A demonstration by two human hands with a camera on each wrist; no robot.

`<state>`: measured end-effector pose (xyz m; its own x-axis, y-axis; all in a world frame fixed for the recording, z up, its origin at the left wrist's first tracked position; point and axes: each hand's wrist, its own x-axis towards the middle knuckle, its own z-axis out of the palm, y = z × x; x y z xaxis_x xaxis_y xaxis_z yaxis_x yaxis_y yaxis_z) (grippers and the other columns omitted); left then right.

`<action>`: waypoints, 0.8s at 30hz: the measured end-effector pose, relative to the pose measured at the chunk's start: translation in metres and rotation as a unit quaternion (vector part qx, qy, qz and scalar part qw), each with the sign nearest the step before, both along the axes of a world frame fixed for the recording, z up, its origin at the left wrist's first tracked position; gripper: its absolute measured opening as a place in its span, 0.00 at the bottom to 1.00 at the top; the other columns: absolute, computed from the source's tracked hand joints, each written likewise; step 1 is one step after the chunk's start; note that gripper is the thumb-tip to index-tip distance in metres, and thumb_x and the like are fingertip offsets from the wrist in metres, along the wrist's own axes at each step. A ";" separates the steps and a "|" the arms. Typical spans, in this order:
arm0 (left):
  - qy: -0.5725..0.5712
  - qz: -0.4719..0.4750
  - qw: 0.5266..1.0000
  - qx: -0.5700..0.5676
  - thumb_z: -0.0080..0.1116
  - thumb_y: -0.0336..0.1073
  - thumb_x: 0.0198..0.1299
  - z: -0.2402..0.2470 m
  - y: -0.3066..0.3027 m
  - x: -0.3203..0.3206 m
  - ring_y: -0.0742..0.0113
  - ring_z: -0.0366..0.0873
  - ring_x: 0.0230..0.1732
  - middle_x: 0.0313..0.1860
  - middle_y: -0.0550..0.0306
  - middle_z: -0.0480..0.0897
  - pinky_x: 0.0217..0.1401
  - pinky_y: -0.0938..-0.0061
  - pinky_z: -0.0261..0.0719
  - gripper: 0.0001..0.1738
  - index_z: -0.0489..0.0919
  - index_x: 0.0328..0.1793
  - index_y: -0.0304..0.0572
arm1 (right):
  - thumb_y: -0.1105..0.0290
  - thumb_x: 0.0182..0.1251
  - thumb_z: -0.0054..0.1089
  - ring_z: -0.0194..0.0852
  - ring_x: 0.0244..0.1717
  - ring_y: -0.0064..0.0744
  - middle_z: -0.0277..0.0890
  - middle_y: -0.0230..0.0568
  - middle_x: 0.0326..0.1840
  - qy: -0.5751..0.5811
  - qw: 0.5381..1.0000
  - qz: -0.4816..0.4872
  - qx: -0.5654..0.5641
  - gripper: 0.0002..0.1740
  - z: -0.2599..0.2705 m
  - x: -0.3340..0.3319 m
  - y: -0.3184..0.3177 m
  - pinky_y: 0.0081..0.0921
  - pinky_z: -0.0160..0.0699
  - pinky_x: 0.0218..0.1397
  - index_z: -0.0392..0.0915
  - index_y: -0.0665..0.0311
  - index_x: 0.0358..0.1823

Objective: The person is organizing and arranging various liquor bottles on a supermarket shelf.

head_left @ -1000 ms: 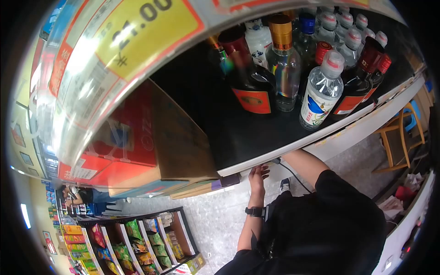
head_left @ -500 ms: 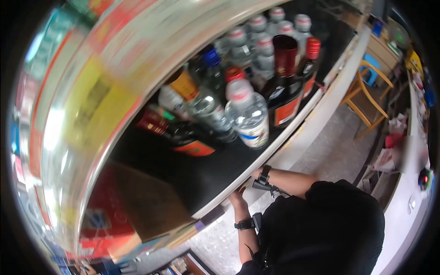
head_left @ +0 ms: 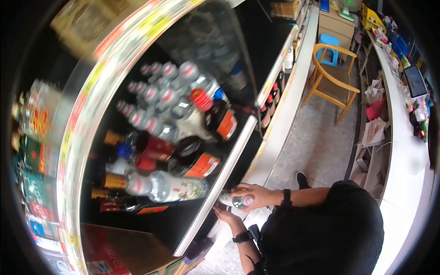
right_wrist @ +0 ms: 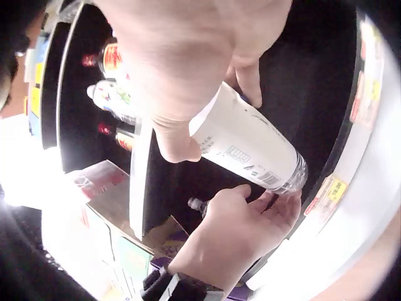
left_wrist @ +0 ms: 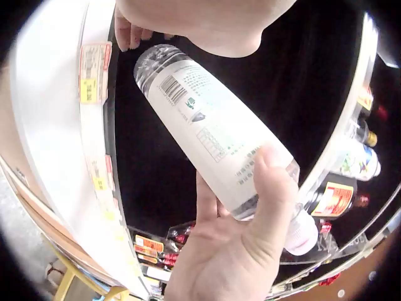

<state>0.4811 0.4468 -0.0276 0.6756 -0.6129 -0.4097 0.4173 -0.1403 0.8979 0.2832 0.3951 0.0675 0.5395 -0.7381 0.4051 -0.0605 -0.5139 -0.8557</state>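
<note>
A clear plastic bottle with a white label and pale cap (head_left: 238, 200) is tilted beneath the front edge of the upper shelf. My right hand (head_left: 260, 195) grips it near the cap end, and in the left wrist view the thumb (left_wrist: 274, 179) lies across its label. The left hand (head_left: 230, 218) is below it; in the right wrist view that hand (right_wrist: 241, 226) has its fingers loosely bent at the bottle's base. A barcode and small print show on the label in the left wrist view.
Liquor bottles and capped water bottles crowd the black upper shelf (head_left: 183, 229) behind its white edge. A cardboard box (head_left: 133, 245) stands at its near end. A wooden chair (head_left: 337, 82) and a blue stool (head_left: 328, 48) are in the aisle, beside a cluttered white counter (head_left: 403, 151).
The head view has turned toward the aisle and chair. My right hand, hidden beneath the shelf edge before, now shows gripping a bottle. The left hand is now by the bottle's base.
</note>
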 end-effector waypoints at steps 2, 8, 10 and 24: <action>-0.001 0.003 0.999 0.051 0.35 0.54 0.81 -0.002 -0.007 -0.038 0.49 0.79 0.64 0.65 0.41 0.79 0.66 0.52 0.77 0.32 0.71 0.70 0.31 | 0.63 0.52 0.80 0.80 0.58 0.45 0.74 0.44 0.62 0.000 0.998 0.033 0.044 0.36 0.006 -0.043 -0.002 0.34 0.82 0.61 0.77 0.54 0.66; 0.020 -0.084 0.994 0.064 0.35 0.53 0.80 -0.004 -0.029 -0.165 0.50 0.81 0.59 0.59 0.39 0.82 0.61 0.51 0.79 0.31 0.75 0.64 0.30 | 0.63 0.52 0.79 0.78 0.61 0.45 0.77 0.45 0.60 0.067 0.994 -0.013 0.086 0.35 0.018 -0.168 -0.022 0.35 0.80 0.64 0.78 0.60 0.64; 0.033 -0.096 0.991 0.085 0.36 0.55 0.80 -0.009 -0.041 -0.202 0.52 0.81 0.58 0.57 0.40 0.82 0.61 0.54 0.78 0.32 0.73 0.67 0.30 | 0.63 0.52 0.79 0.78 0.61 0.45 0.77 0.45 0.59 0.084 0.992 -0.032 0.088 0.35 0.016 -0.201 -0.026 0.35 0.80 0.64 0.78 0.60 0.64; 0.022 -0.312 0.942 0.122 0.53 0.52 0.75 -0.016 -0.129 -0.277 0.66 0.79 0.39 0.38 0.59 0.79 0.42 0.68 0.82 0.23 0.80 0.51 0.35 | 0.56 0.48 0.81 0.84 0.51 0.47 0.83 0.46 0.49 0.096 0.941 -0.286 0.155 0.36 0.010 -0.285 -0.079 0.36 0.82 0.59 0.80 0.60 0.59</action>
